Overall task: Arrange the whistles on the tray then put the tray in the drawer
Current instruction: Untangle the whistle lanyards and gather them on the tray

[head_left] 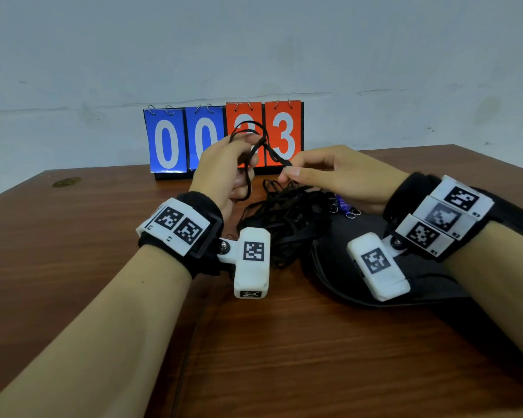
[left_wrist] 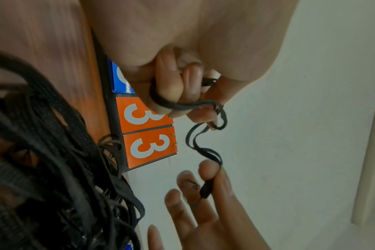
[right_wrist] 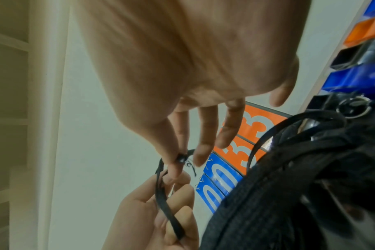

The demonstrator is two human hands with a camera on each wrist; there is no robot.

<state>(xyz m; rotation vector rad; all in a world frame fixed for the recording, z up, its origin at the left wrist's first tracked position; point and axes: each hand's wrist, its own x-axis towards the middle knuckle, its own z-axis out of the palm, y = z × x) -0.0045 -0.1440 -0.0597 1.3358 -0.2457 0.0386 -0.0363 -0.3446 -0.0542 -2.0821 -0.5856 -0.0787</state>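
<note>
your left hand (head_left: 224,167) grips the black cord (head_left: 255,146); right hand (head_left: 329,173) fingers (right_wrist: 173,162) pinch its end. draw slowly, freeing it from the tangle (head_left: 284,218).

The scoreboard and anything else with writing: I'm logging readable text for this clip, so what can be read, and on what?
"0" "0": white digits on the two blue cards of the flip scoreboard.
"3" "3": white digits on its two orange cards; a black lanyard partly hides one in the head view, and the left wrist view shows both.
Wrist bands: square coded markers; their small printed characters are too small to read.
</note>
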